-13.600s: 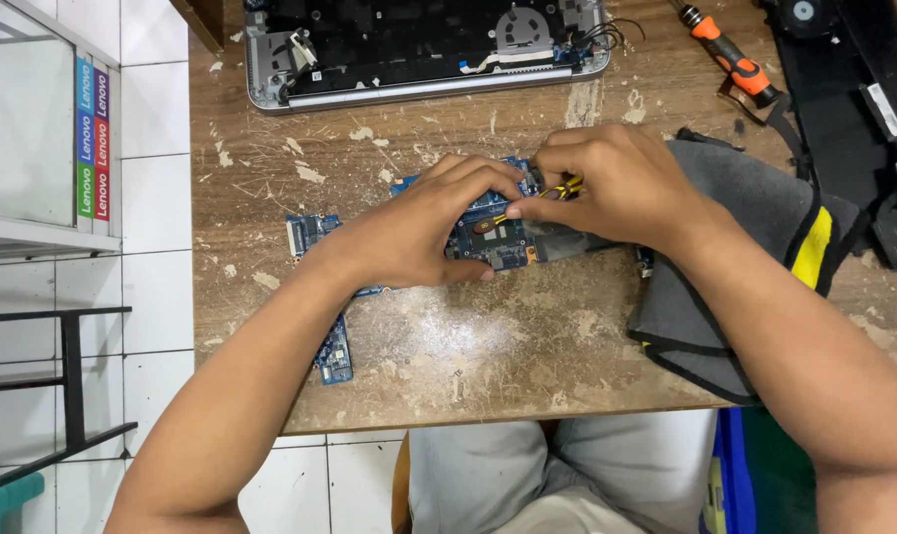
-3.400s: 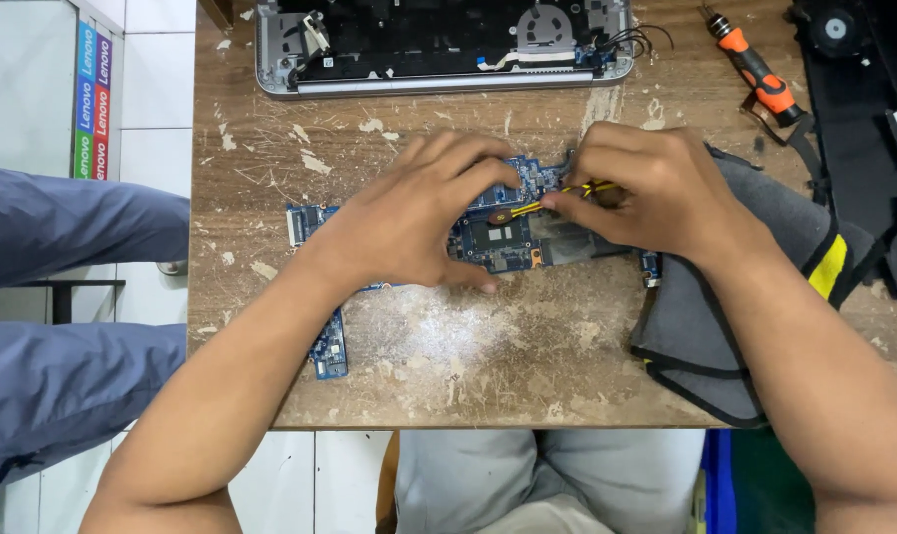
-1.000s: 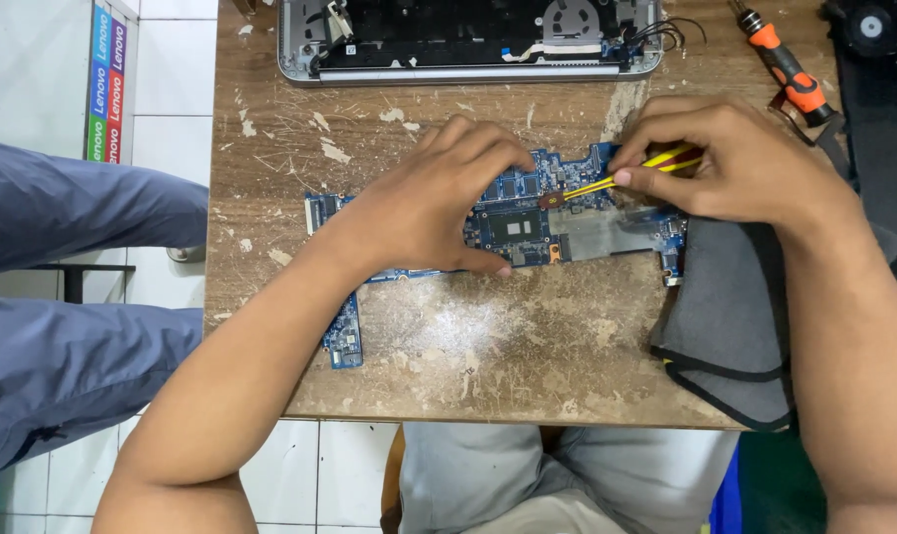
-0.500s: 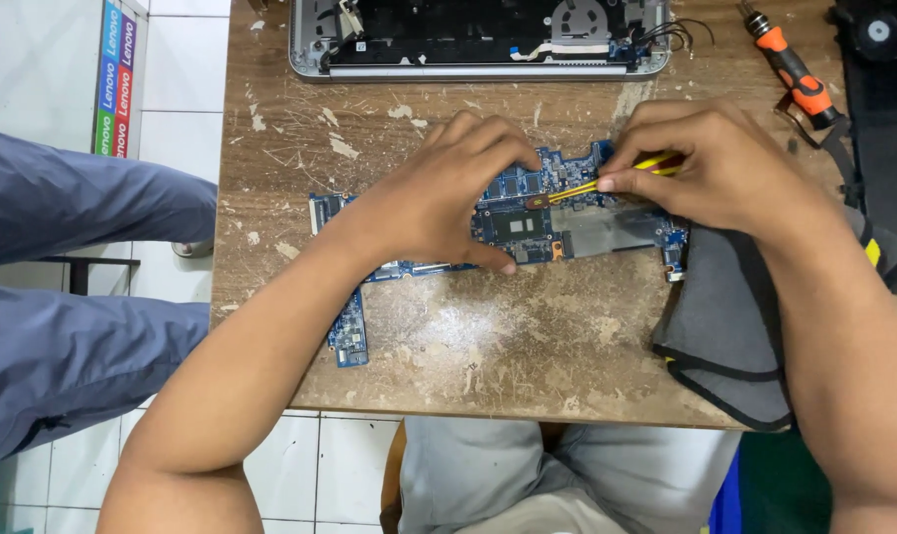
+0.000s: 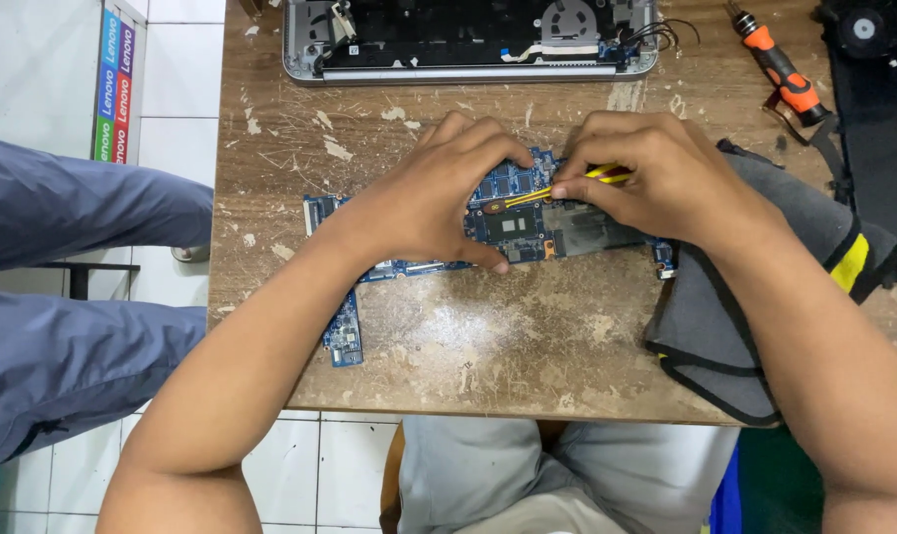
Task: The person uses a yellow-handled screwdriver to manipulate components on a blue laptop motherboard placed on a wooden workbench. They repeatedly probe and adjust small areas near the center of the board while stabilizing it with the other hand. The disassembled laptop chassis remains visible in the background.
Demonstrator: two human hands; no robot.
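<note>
Blue circuit board (image 5: 528,222) lies flat on the worn wooden bench (image 5: 528,336), below the opened laptop chassis (image 5: 468,40). Left hand (image 5: 434,203) presses down on the board, fingers spread. Right hand (image 5: 656,178) is pinched around a yellow-handled screwdriver (image 5: 552,188), tip apparently seated near the processor; contact is partly hidden. Recommended: steady downward hold, keep the shaft square to the fastener, light torque.

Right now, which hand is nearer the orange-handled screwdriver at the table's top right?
Right. The right hand pinches a yellow tool over the circuit board, just below-left of the orange screwdriver. The left hand presses the board farther left, beyond the right hand.
</note>
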